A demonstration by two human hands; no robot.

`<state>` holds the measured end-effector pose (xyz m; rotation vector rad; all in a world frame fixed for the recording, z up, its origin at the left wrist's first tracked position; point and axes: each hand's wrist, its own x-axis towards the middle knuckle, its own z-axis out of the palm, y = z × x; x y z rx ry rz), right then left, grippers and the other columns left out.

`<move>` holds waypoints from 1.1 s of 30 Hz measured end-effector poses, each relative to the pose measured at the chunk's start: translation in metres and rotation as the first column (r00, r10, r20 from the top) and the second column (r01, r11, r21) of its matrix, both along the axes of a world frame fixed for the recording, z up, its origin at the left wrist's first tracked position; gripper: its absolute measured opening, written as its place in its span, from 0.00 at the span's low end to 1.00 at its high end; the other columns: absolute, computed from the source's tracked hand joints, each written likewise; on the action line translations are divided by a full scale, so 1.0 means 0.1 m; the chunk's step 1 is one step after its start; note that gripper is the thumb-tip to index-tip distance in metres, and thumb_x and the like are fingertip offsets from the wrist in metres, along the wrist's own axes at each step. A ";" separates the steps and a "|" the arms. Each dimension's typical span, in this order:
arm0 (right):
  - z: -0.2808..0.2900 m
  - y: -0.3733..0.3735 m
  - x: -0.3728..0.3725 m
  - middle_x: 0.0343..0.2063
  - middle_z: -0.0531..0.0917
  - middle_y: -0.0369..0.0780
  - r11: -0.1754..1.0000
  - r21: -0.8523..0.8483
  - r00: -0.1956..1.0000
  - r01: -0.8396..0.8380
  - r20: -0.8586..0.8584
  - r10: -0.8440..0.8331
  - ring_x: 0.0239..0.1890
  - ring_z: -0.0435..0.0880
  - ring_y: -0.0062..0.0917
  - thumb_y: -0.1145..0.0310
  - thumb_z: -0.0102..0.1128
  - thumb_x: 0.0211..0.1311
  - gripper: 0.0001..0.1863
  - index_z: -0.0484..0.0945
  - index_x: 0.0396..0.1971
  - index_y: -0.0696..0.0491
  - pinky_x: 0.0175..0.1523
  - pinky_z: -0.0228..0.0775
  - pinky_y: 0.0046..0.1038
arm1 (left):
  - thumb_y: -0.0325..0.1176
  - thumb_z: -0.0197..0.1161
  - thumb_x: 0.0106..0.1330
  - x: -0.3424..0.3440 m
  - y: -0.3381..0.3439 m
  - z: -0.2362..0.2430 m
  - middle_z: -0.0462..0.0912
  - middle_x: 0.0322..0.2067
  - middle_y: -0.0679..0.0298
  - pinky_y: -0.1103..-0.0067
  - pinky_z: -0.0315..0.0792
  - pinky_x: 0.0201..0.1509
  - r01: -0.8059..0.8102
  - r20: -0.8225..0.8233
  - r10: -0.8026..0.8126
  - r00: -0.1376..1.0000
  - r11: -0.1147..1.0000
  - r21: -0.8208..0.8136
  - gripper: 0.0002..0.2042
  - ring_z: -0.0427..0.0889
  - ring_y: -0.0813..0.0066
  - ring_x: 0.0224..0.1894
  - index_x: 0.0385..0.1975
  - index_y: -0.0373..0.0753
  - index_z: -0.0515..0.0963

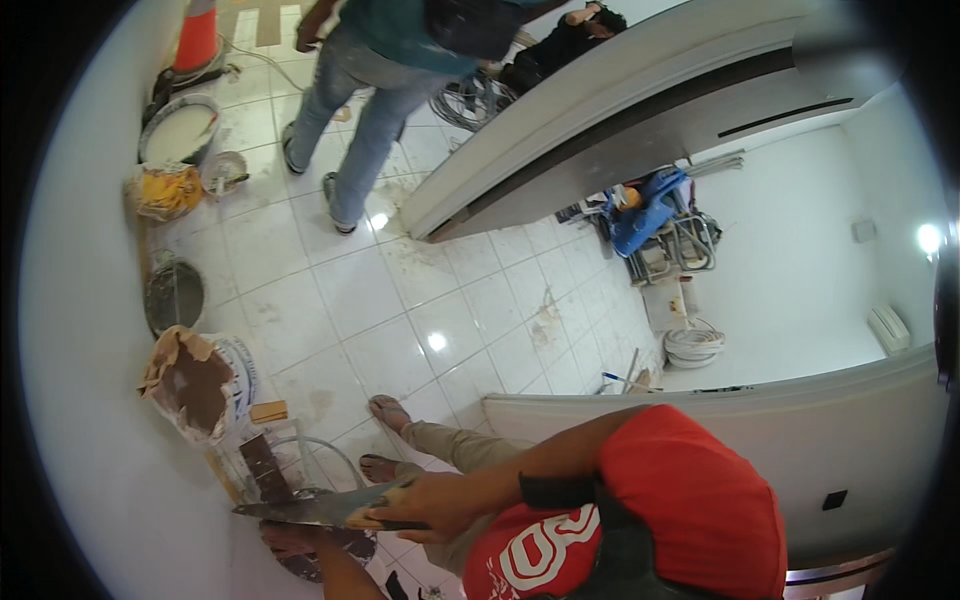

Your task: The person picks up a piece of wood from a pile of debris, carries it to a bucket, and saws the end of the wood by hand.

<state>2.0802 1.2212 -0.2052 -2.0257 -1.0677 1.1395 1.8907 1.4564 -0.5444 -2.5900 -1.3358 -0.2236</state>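
My right hand (440, 503) grips the handle of a hand saw (310, 507). Its long tapering blade points left, across a dark brown wooden board (264, 468). The board rests on a dark, stained round bucket or stool (350, 545) by the left wall. Below the blade, my left hand (288, 538) holds the near part of the board, its fingers partly hidden by the saw. A small tan wood block (268, 411) lies just beyond the board.
Along the left wall stand a paper-lined white bucket (238, 370), a dark bucket (175, 298), a yellow bag (167, 192), a tub of whitish liquid (180, 132) and an orange cone (196, 38). A person in jeans (360, 110) stands ahead; another crouches beyond. A doorway opens right.
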 end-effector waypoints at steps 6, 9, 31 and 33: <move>0.08 -0.22 0.02 0.36 0.80 0.54 0.987 0.130 0.995 0.099 -0.030 -0.096 0.33 0.84 0.49 0.61 0.60 0.66 0.29 0.70 0.64 0.56 0.39 0.75 0.47 | 0.54 0.61 0.67 0.10 0.14 0.17 0.75 0.58 0.52 0.45 0.61 0.67 0.035 -0.052 -0.037 0.998 0.998 -0.042 0.30 0.73 0.53 0.65 0.63 0.41 0.70; -0.46 0.21 -0.05 0.36 0.81 0.53 0.970 0.196 0.989 0.141 -0.067 -0.130 0.31 0.84 0.49 0.61 0.61 0.64 0.29 0.69 0.64 0.56 0.36 0.75 0.48 | 0.54 0.61 0.67 0.20 0.08 0.28 0.75 0.58 0.52 0.44 0.59 0.68 0.063 -0.054 -0.067 0.996 0.996 -0.063 0.30 0.71 0.53 0.66 0.62 0.41 0.70; 0.51 -0.12 0.12 0.32 0.85 0.51 0.997 -0.080 0.994 -0.017 -0.108 0.008 0.29 0.86 0.47 0.61 0.63 0.66 0.34 0.64 0.71 0.50 0.34 0.78 0.45 | 0.53 0.59 0.69 0.34 0.03 0.56 0.69 0.61 0.56 0.44 0.38 0.78 -0.258 0.101 0.354 0.930 0.822 -0.507 0.27 0.58 0.54 0.74 0.58 0.38 0.68; 0.37 -0.06 0.21 0.32 0.85 0.52 0.996 -0.064 0.995 -0.059 -0.079 0.054 0.28 0.86 0.46 0.61 0.63 0.66 0.34 0.65 0.70 0.51 0.33 0.78 0.44 | 0.50 0.59 0.69 0.26 -0.05 0.48 0.71 0.61 0.56 0.43 0.38 0.77 -0.247 0.112 0.314 0.943 0.883 -0.399 0.25 0.60 0.53 0.73 0.56 0.37 0.69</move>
